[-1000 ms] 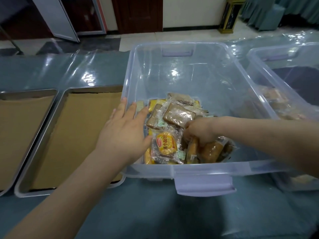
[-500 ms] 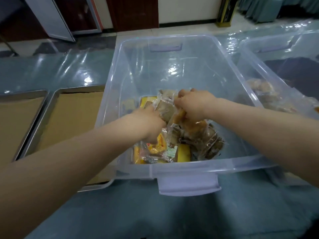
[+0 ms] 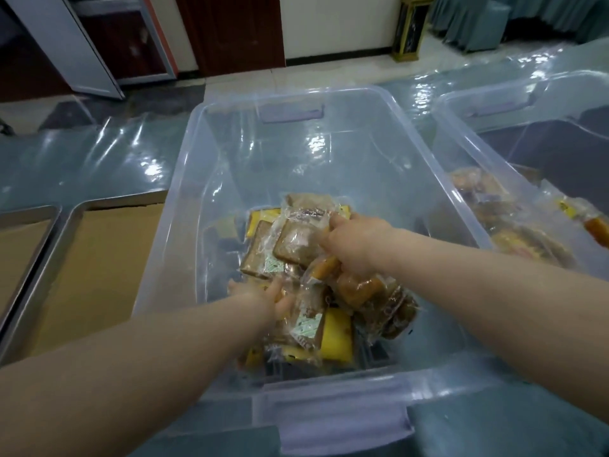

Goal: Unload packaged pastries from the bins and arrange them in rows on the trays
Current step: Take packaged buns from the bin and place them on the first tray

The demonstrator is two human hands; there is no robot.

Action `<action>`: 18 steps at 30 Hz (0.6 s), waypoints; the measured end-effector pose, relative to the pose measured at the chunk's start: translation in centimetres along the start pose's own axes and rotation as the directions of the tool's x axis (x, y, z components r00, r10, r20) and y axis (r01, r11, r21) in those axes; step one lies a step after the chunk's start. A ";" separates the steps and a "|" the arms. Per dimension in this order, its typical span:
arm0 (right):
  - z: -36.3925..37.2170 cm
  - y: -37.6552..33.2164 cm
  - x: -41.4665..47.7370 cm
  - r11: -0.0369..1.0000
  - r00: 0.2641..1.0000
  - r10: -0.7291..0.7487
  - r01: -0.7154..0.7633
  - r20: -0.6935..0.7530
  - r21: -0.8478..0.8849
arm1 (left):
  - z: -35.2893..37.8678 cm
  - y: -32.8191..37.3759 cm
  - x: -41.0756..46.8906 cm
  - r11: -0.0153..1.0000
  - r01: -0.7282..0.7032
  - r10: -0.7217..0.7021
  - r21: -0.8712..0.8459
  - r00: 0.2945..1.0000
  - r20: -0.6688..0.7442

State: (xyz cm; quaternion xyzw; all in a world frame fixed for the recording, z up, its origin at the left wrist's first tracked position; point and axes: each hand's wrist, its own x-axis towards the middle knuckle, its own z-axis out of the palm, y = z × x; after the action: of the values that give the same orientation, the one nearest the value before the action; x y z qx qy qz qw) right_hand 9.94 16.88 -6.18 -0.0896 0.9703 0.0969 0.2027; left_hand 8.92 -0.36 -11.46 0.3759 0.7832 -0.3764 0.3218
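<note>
right hand grips several packaged pastries, likely to lift them from the bin; left hand digs in, grip unclear.

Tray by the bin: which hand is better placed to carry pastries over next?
Left, probably. The left hand is in the pastries on the tray side of the bin; the tray lies just left of it. The right hand holds a bunch but would cross over.

Clear bin, brown and yellow packaged pastries, tan-lined silver tray, teal table cover
</note>
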 end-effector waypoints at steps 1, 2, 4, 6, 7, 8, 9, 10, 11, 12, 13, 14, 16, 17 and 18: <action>0.0 0.2 0.1 1.000 1.000 0.004 -0.005 0.023 0.018 | 0.1 0.0 0.2 1.000 -0.006 0.006 0.000 1.000 -0.004; 0.0 0.3 0.2 1.000 0.999 0.008 -0.009 0.038 0.029 | 0.1 0.1 0.2 1.000 -0.013 0.013 -0.004 1.000 -0.013; 0.1 0.5 0.4 0.999 0.998 0.015 -0.017 0.057 0.035 | 0.0 0.3 0.1 0.998 -0.042 0.038 -0.045 0.995 -0.091; 0.1 0.5 0.4 0.999 0.997 0.023 -0.025 0.068 0.031 | -0.4 0.1 0.0 0.997 -0.061 0.052 -0.046 0.983 -0.177; -0.1 0.7 0.4 0.999 0.997 0.030 -0.032 0.075 0.032 | -0.6 0.0 -0.1 0.997 -0.067 0.057 -0.042 0.978 -0.202; -0.3 0.8 0.4 0.999 0.996 0.036 -0.039 0.081 0.038 | -0.8 -0.1 -0.3 0.996 -0.075 0.063 -0.047 0.974 -0.219; -0.4 0.8 0.3 0.998 0.996 0.043 -0.047 0.084 0.047 | -1.0 -0.2 -0.4 0.995 -0.084 0.068 -0.057 0.968 -0.240; -0.5 0.9 0.2 0.997 0.995 0.055 -0.060 0.083 0.057 | -1.3 -0.3 -0.6 0.994 -0.090 0.070 -0.063 0.963 -0.261; -0.5 0.9 0.0 0.995 0.995 0.067 -0.072 0.077 0.063 | -1.5 -0.3 -0.8 0.993 -0.091 0.068 -0.068 0.957 -0.281; -0.5 1.0 -0.1 0.994 0.995 0.077 -0.081 0.063 0.069 | -1.8 -0.3 -0.8 0.993 -0.090 0.064 -0.075 0.951 -0.302; -0.7 1.1 -0.3 0.993 0.995 0.087 -0.090 0.041 0.080 | -2.2 -0.3 -0.9 0.993 -0.088 0.055 -0.084 0.942 -0.331; -1.0 1.2 -0.3 0.990 0.995 0.100 -0.101 0.014 0.098 | -2.6 -0.5 -1.0 0.992 -0.081 0.039 -0.097 0.927 -0.372; -1.8 1.8 -0.5 0.980 0.990 0.129 -0.120 -0.048 0.160 | -3.4 -0.9 -1.3 0.991 -0.055 -0.010 -0.122 0.881 -0.473; -2.1 2.2 -0.6 0.971 0.986 0.146 -0.126 -0.086 0.201 | -3.7 -1.1 -1.5 0.990 -0.037 -0.039 -0.134 0.850 -0.525; -2.3 2.7 -0.6 0.961 0.978 0.166 -0.131 -0.128 0.242 | -3.9 -1.4 -1.7 0.990 -0.020 -0.066 -0.142 0.816 -0.574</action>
State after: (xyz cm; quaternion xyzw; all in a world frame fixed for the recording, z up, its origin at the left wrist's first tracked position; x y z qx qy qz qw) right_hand 9.03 19.03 -3.43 0.0010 0.9912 -0.0093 0.1320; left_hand 7.81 1.67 -7.64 0.4390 0.8731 -0.1920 0.0904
